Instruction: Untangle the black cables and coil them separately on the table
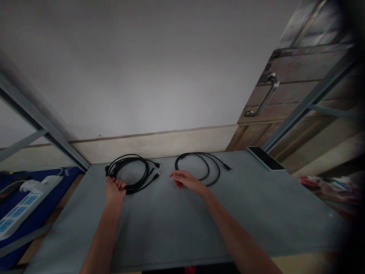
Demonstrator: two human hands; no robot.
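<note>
A coiled bundle of black cables (145, 167) lies on the grey tabletop, its connector ends pointing right. My left hand (115, 188) is closed around the left edge of this bundle, and the fingers hide part of it. A second black cable (219, 173) lies in loose loops to the right, with one plug at its right end. Over the lower left of those loops is my right hand (186, 180), its fingers loosely bent and apart at the tips. No held thing shows in it, and part of the cable is hidden behind it.
A phone-like dark slab with a pale edge (266, 158) rests at the table's back right. On the left, a white power strip (27, 207) sits on a blue surface. Grey metal posts (70, 150) rise at the table's sides, with a wall (159, 76) behind.
</note>
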